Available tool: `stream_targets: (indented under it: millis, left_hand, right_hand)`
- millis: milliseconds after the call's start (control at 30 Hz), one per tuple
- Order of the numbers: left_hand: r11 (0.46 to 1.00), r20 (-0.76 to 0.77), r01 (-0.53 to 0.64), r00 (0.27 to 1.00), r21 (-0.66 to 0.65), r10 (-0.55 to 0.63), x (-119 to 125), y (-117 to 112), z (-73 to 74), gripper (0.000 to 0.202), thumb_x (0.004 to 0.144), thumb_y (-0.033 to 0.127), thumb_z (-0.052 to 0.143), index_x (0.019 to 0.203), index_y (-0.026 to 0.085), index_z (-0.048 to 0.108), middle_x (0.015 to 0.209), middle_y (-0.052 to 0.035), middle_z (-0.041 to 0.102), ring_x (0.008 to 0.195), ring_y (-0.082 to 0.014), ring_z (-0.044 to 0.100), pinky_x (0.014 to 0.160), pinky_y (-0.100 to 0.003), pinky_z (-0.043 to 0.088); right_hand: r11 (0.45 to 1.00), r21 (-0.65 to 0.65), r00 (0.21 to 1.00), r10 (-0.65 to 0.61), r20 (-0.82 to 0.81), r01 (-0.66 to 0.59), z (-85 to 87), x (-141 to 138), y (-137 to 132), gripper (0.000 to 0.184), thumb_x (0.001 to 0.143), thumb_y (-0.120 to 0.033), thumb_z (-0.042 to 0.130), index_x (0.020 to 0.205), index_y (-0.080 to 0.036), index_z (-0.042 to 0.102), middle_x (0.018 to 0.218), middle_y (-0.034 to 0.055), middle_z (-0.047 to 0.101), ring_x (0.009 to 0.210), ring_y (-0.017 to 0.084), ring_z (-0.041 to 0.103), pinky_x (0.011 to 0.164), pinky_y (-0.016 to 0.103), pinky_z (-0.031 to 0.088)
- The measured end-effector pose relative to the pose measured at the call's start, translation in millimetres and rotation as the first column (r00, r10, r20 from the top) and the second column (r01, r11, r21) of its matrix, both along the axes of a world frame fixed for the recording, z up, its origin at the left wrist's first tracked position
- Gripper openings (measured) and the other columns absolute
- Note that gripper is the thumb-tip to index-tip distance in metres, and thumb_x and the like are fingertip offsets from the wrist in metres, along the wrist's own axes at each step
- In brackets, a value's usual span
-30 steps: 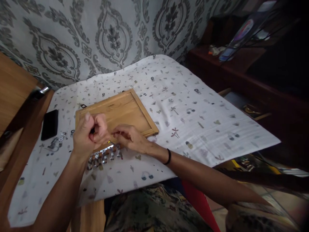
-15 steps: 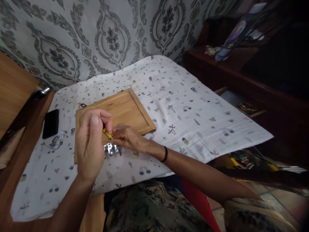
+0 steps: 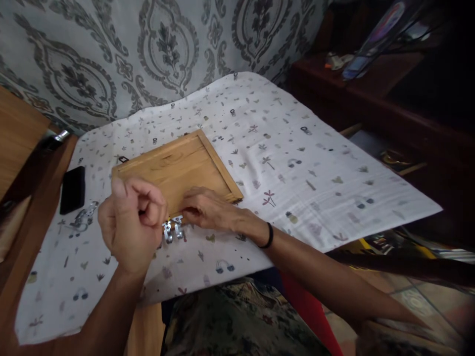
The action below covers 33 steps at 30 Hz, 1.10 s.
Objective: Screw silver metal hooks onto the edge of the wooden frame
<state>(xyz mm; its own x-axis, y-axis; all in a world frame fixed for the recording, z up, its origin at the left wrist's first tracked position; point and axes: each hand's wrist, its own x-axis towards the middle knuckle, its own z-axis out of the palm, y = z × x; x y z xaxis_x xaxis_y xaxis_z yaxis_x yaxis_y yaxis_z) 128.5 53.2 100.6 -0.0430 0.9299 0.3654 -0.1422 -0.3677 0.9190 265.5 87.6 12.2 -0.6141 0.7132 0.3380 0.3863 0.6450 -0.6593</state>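
A wooden frame-like board (image 3: 178, 165) lies on a white patterned cloth (image 3: 297, 168). My left hand (image 3: 131, 222) is raised over the board's near edge, its fingers curled round a small dark tool handle that is mostly hidden. My right hand (image 3: 210, 210) rests on the near edge of the board, fingers pressed down beside a row of metal hooks (image 3: 172, 228) at that edge. A small yellow bit shows between the two hands.
A black phone (image 3: 72, 189) lies at the left on the cloth, with small metal parts (image 3: 83, 218) just below it. A wooden surface (image 3: 18, 138) stands at the far left. Dark wooden furniture (image 3: 371, 99) stands at the right. A patterned curtain (image 3: 166, 44) hangs behind.
My left hand has closed into a fist and dropped slightly left. My right hand has stayed at the board's near edge. The camera view has shifted a little.
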Motion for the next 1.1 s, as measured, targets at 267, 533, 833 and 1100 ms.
stream_targets:
  millis: [267,533,833,1100]
  left_hand:
    - [0.907,0.045,0.42,0.907,-0.017,-0.419,-21,17,4.7,0.053,0.094,0.058,0.06,0.059,0.018,0.065,0.043,0.0089,0.012,0.033,-0.005,0.007,0.034,-0.024,0.011]
    - [0.919,0.037,0.395,0.918,0.012,-0.395,-20,9,3.5,0.048,0.093,0.053,0.063,0.061,0.018,0.067,0.043,0.0078,0.017,0.035,-0.0061,0.011,0.036,-0.026,0.012]
    - [0.933,0.024,0.355,0.934,0.054,-0.357,-22,11,0.5,0.047,0.098,0.051,0.057,0.064,0.019,0.066,0.046,0.0074,0.018,0.037,-0.0059,0.011,0.037,-0.025,0.012]
    - [0.924,-0.053,0.377,0.926,0.063,-0.374,-28,7,-3.7,0.049,0.098,0.054,0.055,0.066,0.018,0.065,0.047,0.0069,0.019,0.037,-0.0057,0.014,0.038,-0.026,0.016]
  right_hand:
    - [0.991,0.059,0.992,0.119,0.052,-0.122,-1.7,4,4,0.011,0.094,-0.014,0.067,0.084,-0.016,0.073,0.086,0.004,0.065,0.088,0.018,0.056,0.085,0.031,0.042]
    - [0.99,0.07,0.992,0.119,0.048,-0.122,-7.6,2,3,0.014,0.097,-0.016,0.064,0.091,-0.017,0.077,0.084,0.0043,0.065,0.088,0.019,0.057,0.085,0.031,0.041]
    - [0.992,0.078,0.993,0.097,0.064,-0.102,-8.0,1,1,0.009,0.093,-0.017,0.07,0.096,-0.018,0.079,0.084,0.0042,0.064,0.087,0.019,0.056,0.08,0.031,0.041]
    - [0.994,0.004,0.993,0.114,0.022,-0.114,-10.1,-1,4,0.011,0.095,-0.021,0.069,0.098,-0.019,0.079,0.084,0.0038,0.065,0.086,0.018,0.059,0.08,0.03,0.043]
